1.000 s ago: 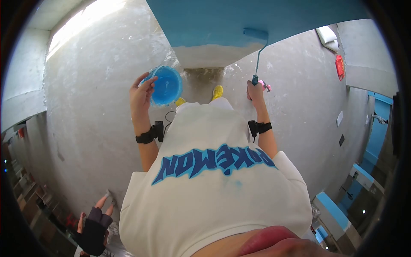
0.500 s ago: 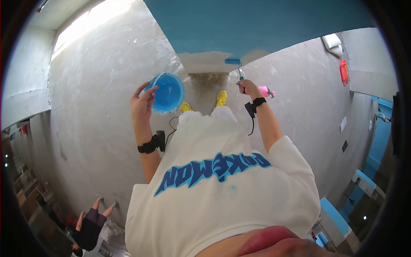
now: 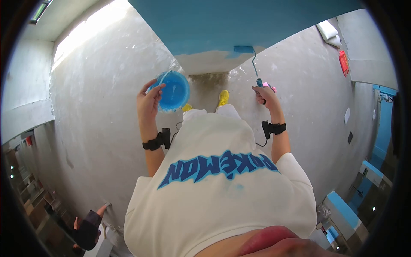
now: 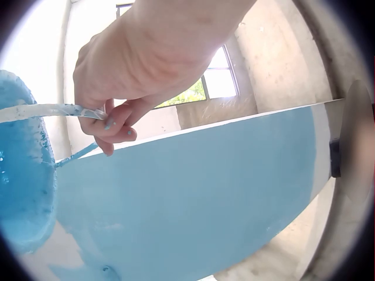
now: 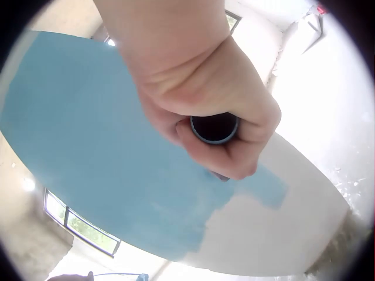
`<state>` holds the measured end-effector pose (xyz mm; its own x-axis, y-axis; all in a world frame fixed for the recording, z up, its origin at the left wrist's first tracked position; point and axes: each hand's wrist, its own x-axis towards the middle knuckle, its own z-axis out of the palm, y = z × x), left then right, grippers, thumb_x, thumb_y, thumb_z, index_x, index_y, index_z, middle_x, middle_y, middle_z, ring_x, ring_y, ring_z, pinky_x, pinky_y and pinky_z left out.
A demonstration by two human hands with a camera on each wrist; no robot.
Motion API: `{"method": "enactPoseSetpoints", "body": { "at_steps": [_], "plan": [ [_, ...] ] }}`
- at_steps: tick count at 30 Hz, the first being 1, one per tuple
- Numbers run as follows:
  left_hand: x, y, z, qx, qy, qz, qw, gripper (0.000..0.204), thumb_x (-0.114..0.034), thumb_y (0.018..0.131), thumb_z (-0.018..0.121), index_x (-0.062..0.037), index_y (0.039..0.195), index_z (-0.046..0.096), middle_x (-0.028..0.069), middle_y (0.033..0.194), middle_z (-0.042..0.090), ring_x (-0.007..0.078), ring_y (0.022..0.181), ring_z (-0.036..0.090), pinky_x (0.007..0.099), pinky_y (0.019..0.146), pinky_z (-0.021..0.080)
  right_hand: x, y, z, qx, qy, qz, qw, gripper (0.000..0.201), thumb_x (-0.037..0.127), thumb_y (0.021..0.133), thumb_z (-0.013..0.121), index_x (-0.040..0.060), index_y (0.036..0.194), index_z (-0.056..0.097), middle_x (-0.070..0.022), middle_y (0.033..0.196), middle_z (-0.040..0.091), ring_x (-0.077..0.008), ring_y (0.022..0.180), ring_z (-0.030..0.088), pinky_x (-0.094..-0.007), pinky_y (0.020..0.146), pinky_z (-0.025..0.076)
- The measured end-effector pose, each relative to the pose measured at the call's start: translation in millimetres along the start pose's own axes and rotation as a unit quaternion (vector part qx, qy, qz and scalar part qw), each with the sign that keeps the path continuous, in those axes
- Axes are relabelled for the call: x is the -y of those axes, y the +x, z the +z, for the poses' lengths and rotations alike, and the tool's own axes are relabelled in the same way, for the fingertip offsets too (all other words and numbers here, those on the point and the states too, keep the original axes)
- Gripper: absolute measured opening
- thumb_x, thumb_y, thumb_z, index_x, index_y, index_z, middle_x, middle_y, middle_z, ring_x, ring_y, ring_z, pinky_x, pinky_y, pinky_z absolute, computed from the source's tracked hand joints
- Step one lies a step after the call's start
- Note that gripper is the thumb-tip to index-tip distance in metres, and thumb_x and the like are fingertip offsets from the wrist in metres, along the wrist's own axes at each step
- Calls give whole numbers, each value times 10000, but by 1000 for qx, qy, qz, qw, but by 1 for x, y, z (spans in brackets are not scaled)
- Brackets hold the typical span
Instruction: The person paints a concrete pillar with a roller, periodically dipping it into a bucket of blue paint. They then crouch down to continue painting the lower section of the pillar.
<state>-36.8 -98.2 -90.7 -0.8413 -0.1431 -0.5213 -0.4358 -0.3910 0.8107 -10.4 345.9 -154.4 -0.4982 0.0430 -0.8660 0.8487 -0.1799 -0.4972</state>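
L hand (image 3: 150,100): fingers curled narrow around the bail (image 4: 55,110) of the blue bucket (image 3: 175,92); thumb & fingertips close together at the grip pt.; blue specks on the nails. Bucket position: fwd. of the L hand, L of the wall's lower end; its mouth faces up, w/ blue paint inside & on the rim; whether its base touches the floor (image 3: 98,128), can't tell.

R hand (image 3: 269,97): fingers closed around the roller grip (image 3: 259,82); the grip's round butt end shows within the curled fingers in the R wrist view; bent wire frame runs from the grip to the roller head (image 3: 243,49). Roller head position: on the wall (image 3: 239,25), at the lower boundary of the blue coat, nearer the wall's R edge; pale band w/o blue lies betw. coat & lower edge.

Adjacent items: pink item (image 3: 272,87) just beyond the R hand, partly hidden; yellow shoes (image 3: 224,97) on the floor below the wall's lower edge; red packet (image 3: 343,63) & white bag (image 3: 329,33) near the floor's far R corner; 2nd person (image 3: 89,229) in dark clothing at the near L, well apart from the bucket.
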Motion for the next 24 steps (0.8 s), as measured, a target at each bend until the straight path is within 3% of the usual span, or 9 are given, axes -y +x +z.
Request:
{"method": "enactPoseSetpoints", "body": {
  "at_steps": [4,9,12,15,19,22,24],
  "plan": [
    [-5,-2,5,20,-14,-3,1000,371,47,846,584,93,1199,480,242,957,657,121,665,595,180,525,480,8,-51,3,-41,-36,-56,997,337,170,851,631,141,640,369,69,541,322,-41,399,262,-233,371,165],
    [-2,2,4,50,-18,-1,999,374,51,849,573,93,1207,475,240,958,657,119,664,594,180,520,475,4,-56,0,-60,-58,-62,995,354,172,846,635,131,613,371,46,530,340,-57,387,287,-248,362,192],
    [-3,1,6,37,-9,-4,999,375,50,852,570,91,1211,472,238,958,657,120,666,596,176,522,477,-9,-16,10,-95,-111,-72,987,346,159,844,635,115,606,388,33,529,351,-76,388,305,-248,365,212],
    [-6,-3,8,27,-3,-8,1000,369,50,852,570,86,1207,476,237,955,658,121,667,597,175,525,480,-13,56,5,-45,-19,48,998,322,104,867,605,112,632,386,37,537,353,-59,403,291,-225,372,202],
    [-12,-8,15,5,-2,9,1000,391,46,825,585,111,1189,460,231,923,664,103,650,572,179,524,459,-22,150,-7,13,62,81,995,281,56,852,592,88,639,411,7,528,390,-86,387,350,-233,359,248],
    [-13,-6,14,8,2,16,1000,391,45,826,584,112,1190,459,229,924,664,105,654,577,183,527,462,-31,175,-7,21,76,75,994,279,63,853,588,96,645,404,10,529,390,-83,390,351,-230,355,251],
    [-12,-8,13,17,8,14,1000,392,44,826,585,112,1191,459,229,924,664,106,657,580,184,528,463,-44,170,-4,-2,18,58,998,328,101,883,573,126,624,373,36,512,342,-68,383,288,-225,361,222]
  ]
}}
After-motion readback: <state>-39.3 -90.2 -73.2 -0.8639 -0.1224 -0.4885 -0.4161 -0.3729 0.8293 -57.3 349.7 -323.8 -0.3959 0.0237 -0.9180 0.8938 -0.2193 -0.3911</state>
